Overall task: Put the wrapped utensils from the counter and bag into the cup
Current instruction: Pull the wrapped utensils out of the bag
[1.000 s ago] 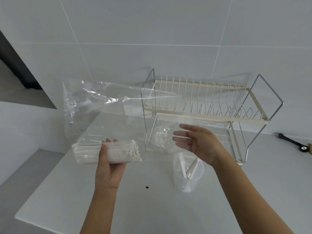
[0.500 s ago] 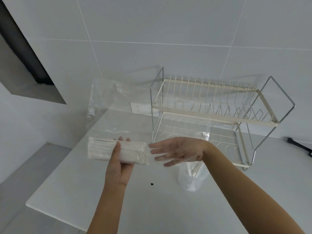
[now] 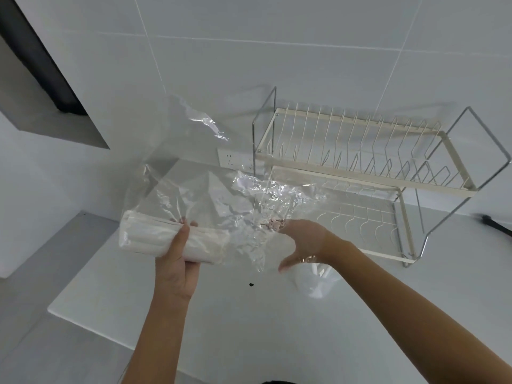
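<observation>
A clear plastic bag [image 3: 194, 173] holds a bundle of white wrapped utensils [image 3: 144, 234] at its lower end. My left hand [image 3: 177, 259] grips that bundle through the plastic, above the white counter [image 3: 116, 295]. My right hand [image 3: 302, 242] reaches into the crumpled open end of the bag; its fingertips are veiled by the plastic, so what they touch is unclear. Below my right wrist stands a translucent cup [image 3: 315, 284] with a couple of wrapped utensils inside, partly hidden by my arm.
A two-tier cream and chrome dish rack [image 3: 360, 173] stands at the back right against the tiled wall. A wall socket [image 3: 235, 159] sits left of it. A small dark speck [image 3: 251, 284] lies on the counter. A black object [image 3: 496, 223] lies at far right.
The bag has swung to the right and opened over my right hand, which has moved into its mouth. My left hand keeps its grip on the bundle.
</observation>
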